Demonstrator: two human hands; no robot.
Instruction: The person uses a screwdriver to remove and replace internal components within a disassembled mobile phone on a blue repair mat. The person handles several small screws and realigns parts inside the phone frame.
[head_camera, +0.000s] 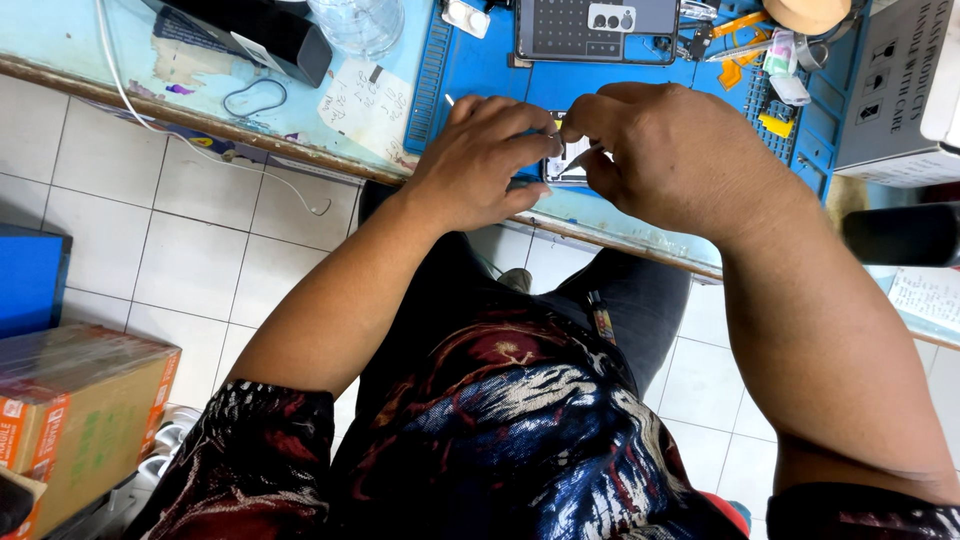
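Both hands meet over the small flat silvery rectangular part (566, 166) at the blue worktop mat's (480, 70) near edge, left hand (485, 160) and right hand (665, 150) equally close, fingertips pinching it.

Landmark: tabletop (80, 50). Brown carton (75, 420), orange-labelled, on the floor below its left end. Grey box (900, 90) with black markings at its right end. White note (368, 100) on top.

Bright, even light; soft shadows, wide-angle bending at edges.
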